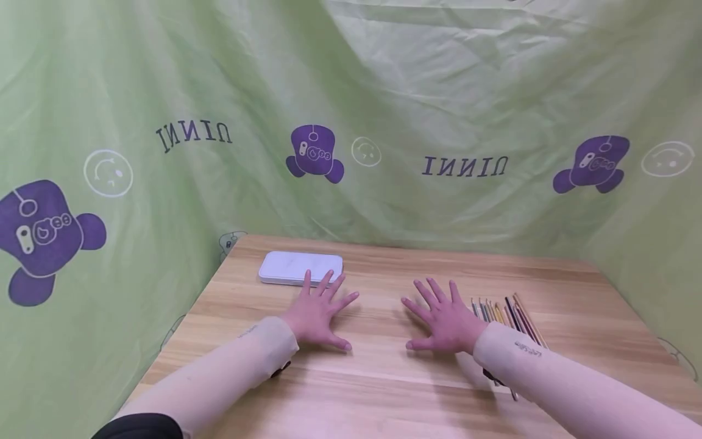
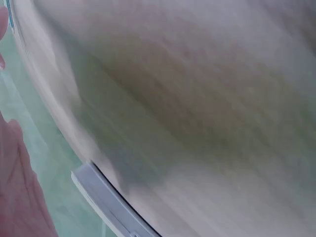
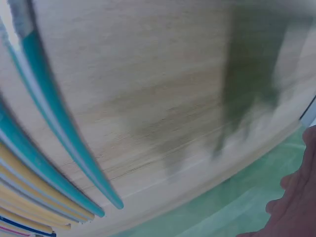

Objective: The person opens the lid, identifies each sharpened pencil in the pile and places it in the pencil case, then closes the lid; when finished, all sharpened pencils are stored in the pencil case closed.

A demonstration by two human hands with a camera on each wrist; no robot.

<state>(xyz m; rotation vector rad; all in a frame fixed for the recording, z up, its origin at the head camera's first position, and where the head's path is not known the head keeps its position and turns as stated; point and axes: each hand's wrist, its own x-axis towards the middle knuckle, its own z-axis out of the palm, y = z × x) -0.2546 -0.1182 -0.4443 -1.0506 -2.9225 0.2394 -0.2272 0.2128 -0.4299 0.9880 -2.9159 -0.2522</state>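
Observation:
Both hands are spread over the wooden table (image 1: 373, 378), palms down and fingers apart, holding nothing. The left hand (image 1: 314, 314) has its fingertips in front of a flat white case (image 1: 293, 263) with rounded corners in the head view. In the left wrist view, a gap shows between that hand (image 2: 19, 182) and the case (image 2: 111, 197). To the right of the right hand (image 1: 451, 320) lie several thin coloured sticks (image 1: 515, 314), pencils or brushes, partly hidden by the sleeve. Teal and yellow sticks (image 3: 64, 128) are close up in the right wrist view, apart from the right hand (image 3: 291, 197).
A green curtain (image 1: 384, 201) with purple figures and white smiley faces hangs behind the table and along its sides. The case sits near the table's far left corner, while the sticks lie side by side on the right half.

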